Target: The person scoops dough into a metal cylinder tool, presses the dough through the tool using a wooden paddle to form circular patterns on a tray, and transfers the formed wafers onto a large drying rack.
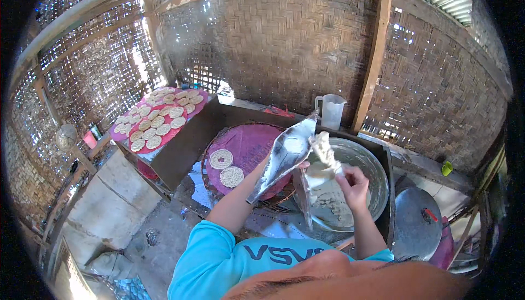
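Silver-lined pouch (pixel 284 155), one, spread open above the gap between basin and round tray; a white dab of batter (pixel 294 145) lies inside it, so filling appears begun but far from full. Left hand (pixel 303 164), mostly hidden behind the pouch; its grip seems closed on the pouch, with a few fingers showing at the lower edge. Right hand (pixel 354 184), grip closed around the lower end of a utensil (pixel 327 153), thickly coated in batter and raised beside the pouch; its form beneath the coating cannot be told. Basin (pixel 380 204), wide, metal, with a pale mass inside and smears up the wall: apparently ample stock left. Round tray (pixel 254 139), pink-covered, bearing two pale pieces: a ring (pixel 221 159) with an open centre, perhaps unfinished, and a filled disc (pixel 232 177), seemingly complete; much of the pink surface is bare. Lattice rounds (pixel 163 129), many, spread over a pink-and-red cloth (pixel 192 113) at the left, judged finished shaping. Overall: a large share done, this tray barely started.
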Motion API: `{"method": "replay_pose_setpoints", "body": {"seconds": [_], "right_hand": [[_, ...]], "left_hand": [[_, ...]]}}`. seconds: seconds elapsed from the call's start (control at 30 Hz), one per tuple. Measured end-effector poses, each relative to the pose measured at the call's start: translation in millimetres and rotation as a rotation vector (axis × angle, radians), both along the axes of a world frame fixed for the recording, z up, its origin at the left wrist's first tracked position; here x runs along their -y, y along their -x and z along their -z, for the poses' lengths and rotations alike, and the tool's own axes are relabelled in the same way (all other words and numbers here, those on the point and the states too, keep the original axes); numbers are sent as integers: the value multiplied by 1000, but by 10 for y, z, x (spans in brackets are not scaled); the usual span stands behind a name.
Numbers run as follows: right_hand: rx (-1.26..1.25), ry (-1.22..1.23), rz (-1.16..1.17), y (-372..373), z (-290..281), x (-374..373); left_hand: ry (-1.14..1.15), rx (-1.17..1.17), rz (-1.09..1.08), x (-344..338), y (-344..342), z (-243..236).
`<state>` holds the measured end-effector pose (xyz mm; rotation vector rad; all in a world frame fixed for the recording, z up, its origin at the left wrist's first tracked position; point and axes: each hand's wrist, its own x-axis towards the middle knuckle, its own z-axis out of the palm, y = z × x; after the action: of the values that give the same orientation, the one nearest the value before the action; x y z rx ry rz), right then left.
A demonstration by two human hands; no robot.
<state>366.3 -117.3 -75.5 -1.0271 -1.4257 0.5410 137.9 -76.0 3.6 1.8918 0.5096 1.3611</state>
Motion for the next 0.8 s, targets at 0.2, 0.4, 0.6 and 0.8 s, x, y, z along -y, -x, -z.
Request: {"method": "replay_pose_setpoints", "body": {"seconds": [0.2, 0.4, 0.6, 0.8], "right_hand": [[-267, -58, -200, -89, -280, 51], [142, -146, -296, 241, -397, -4], [401, -383, -326, 459, -446, -67], [365, -189, -408, 297, -17, 243]], "left_hand": [[243, 538, 604, -226, 343, 395], [346, 1046, 928, 59, 45, 579], [416, 1099, 767, 233, 98, 657], [332, 1208, 912, 112, 354, 658]]}}
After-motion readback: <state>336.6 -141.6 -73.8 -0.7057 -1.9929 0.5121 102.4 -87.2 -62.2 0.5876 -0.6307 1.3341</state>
